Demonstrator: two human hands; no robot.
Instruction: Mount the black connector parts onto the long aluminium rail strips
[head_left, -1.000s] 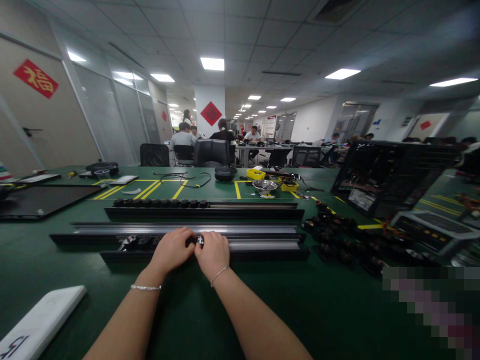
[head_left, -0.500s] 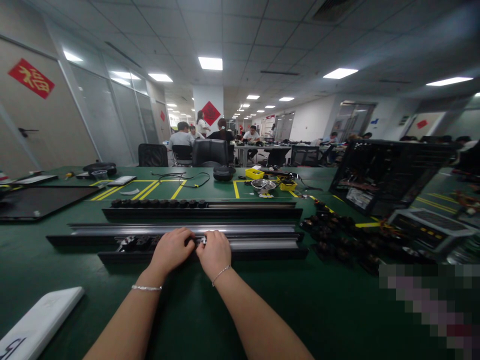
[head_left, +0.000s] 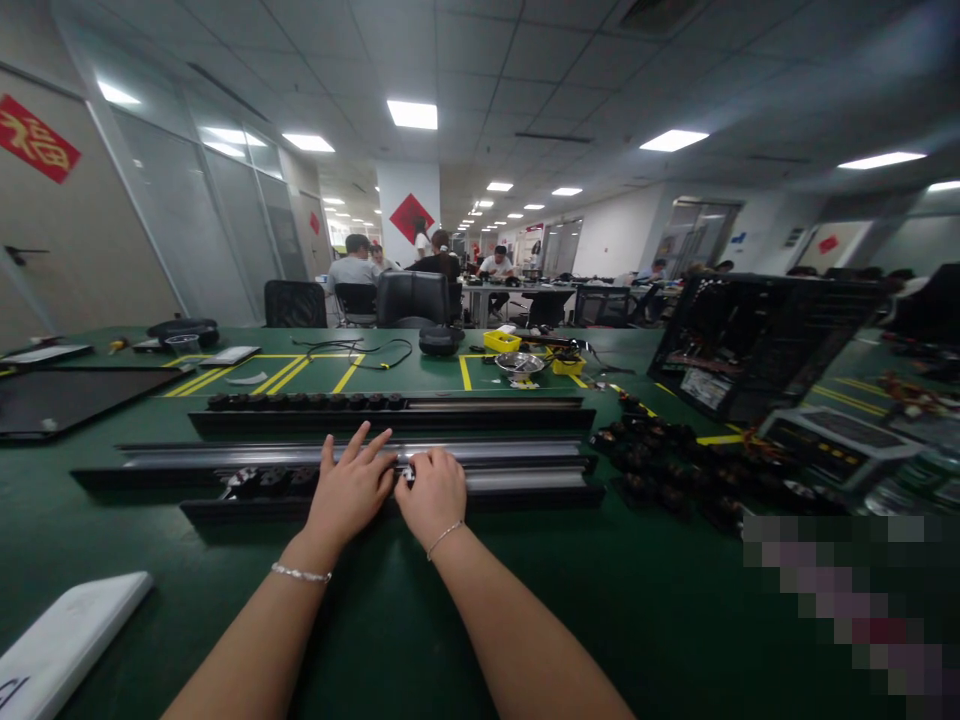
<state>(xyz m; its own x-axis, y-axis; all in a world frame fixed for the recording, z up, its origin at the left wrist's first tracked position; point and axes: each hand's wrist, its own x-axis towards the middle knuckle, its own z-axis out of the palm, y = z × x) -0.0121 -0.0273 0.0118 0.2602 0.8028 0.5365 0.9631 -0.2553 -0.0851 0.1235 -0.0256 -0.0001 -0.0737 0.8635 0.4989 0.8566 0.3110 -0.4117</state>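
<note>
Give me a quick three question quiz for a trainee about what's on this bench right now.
1. True or false: both hands rest on the nearest rail.
2. Which hand has its fingers spread? A) left hand B) right hand
3. Fill in: the small parts pile lies to the ___ of the rails.

Key: 1 true; 2 A; 3 right.
</note>
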